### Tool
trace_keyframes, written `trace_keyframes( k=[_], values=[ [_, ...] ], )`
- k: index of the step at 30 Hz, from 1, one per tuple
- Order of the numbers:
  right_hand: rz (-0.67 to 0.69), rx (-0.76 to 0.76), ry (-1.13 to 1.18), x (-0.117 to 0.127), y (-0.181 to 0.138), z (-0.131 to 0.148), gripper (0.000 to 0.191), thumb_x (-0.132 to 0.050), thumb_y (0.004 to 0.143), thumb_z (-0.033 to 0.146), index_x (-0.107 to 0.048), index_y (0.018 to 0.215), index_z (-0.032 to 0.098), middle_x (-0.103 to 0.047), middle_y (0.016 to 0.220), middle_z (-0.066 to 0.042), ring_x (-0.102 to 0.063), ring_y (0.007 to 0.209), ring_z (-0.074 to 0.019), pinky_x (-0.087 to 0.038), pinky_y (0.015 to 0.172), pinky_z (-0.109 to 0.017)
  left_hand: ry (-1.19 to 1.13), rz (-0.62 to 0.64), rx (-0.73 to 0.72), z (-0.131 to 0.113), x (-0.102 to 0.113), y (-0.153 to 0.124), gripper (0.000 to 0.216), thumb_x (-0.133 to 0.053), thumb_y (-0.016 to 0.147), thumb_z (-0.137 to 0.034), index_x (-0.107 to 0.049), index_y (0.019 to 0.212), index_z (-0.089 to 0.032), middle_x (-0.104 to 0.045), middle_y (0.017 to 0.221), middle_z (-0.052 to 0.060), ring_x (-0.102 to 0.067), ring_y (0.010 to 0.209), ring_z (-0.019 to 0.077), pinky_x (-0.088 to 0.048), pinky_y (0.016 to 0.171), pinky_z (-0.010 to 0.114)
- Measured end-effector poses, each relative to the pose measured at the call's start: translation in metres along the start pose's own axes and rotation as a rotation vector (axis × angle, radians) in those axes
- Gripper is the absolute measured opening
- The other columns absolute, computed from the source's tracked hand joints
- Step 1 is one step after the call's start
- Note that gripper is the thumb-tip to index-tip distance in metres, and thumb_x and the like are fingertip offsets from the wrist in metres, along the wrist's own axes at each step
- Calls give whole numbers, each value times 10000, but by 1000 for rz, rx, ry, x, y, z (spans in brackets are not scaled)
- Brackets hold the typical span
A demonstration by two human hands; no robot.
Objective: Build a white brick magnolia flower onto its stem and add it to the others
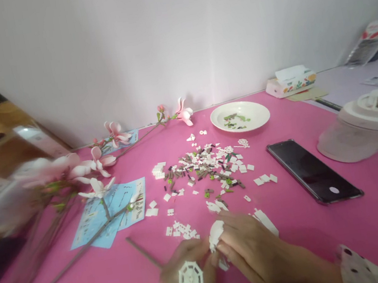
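Observation:
Near the front edge of the pink tabletop, my left hand (178, 281) and my right hand (255, 244) meet, closed around a small white petal-shaped toy-brick piece (216, 233). Fingertips of both hands touch it from either side. A white eight-sided, web-like piece (191, 281) shows in front of my left hand; how it is held I cannot tell. From behind that hand a thin brown stem (144, 253) sticks out to the upper left. Beyond my fingers lie more white pieces (217, 206), and a long white piece (266, 222) sits past my right hand.
Loose bricks (207, 165) in white, brown and green cover the middle. Behind them stands a white plate (221, 127) with green bits. Brick flowers (98, 188) lie over blue sheets (94, 222) at left. A phone (313, 169), a tissue pack (291, 82) and a whitish container (350, 133) are at right.

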State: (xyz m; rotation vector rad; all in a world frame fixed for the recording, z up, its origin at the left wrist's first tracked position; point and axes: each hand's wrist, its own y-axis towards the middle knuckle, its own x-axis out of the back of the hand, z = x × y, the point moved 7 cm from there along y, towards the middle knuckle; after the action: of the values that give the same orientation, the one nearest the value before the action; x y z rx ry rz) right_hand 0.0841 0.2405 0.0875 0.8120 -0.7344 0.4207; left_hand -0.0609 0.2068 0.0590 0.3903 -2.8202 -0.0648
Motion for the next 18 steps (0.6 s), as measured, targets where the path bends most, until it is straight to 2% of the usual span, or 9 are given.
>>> trace_keyframes(
  k=[3, 6, 9, 11, 14, 18],
  values=[
    [-10, -71, 113, -3, 1, -8, 318, -384, 1045, 204, -574, 790, 218, -624, 699, -21, -565, 659, -179, -458, 621, -309, 9, 26, -40, -2, 1, 4, 68, -783, 814, -272, -848, 832, -281, -829, 848, 8, -783, 775, 200, -578, 703, 200],
    [-91, -119, 278, -2, 1, -15, 243, -466, 1007, 192, -594, 801, 216, -635, 704, -2, -561, 639, -152, -428, 592, -274, 12, 22, -90, -6, 3, 6, 98, -789, 806, -249, -846, 856, -310, -818, 850, -14, -766, 784, 186, -556, 718, 200],
    [-157, -178, 328, 1, 0, -21, 201, -510, 965, 174, -587, 784, 213, -613, 686, 8, -559, 633, -145, -419, 592, -264, 30, -36, -86, -2, 7, 6, 142, -763, 816, -256, -836, 933, -291, -755, 828, -9, -723, 750, 189, -539, 687, 238],
    [-157, -218, 327, 2, -1, -25, 238, -489, 960, 161, -548, 735, 215, -578, 666, 11, -545, 621, -146, -414, 586, -266, 48, -31, -80, 3, 6, 5, 169, -706, 853, -279, -809, 986, -259, -717, 843, 3, -700, 739, 197, -537, 685, 269],
    [-187, -185, 328, 5, -1, -24, 226, -441, 946, 132, -567, 777, 213, -606, 719, -15, -575, 672, -168, -453, 622, -285, 129, 32, -25, 15, 2, 4, 209, -617, 873, -275, -728, 1044, -233, -703, 901, 21, -667, 735, 209, -507, 670, 296],
    [-205, -158, 370, 5, -1, -25, 194, -485, 927, 98, -646, 945, 206, -675, 848, -37, -640, 796, -184, -504, 719, -303, 217, 76, 93, 29, 0, 2, 192, -615, 847, -306, -651, 1020, -233, -603, 713, -31, -541, 593, 191, -426, 558, 271]
  ],
)
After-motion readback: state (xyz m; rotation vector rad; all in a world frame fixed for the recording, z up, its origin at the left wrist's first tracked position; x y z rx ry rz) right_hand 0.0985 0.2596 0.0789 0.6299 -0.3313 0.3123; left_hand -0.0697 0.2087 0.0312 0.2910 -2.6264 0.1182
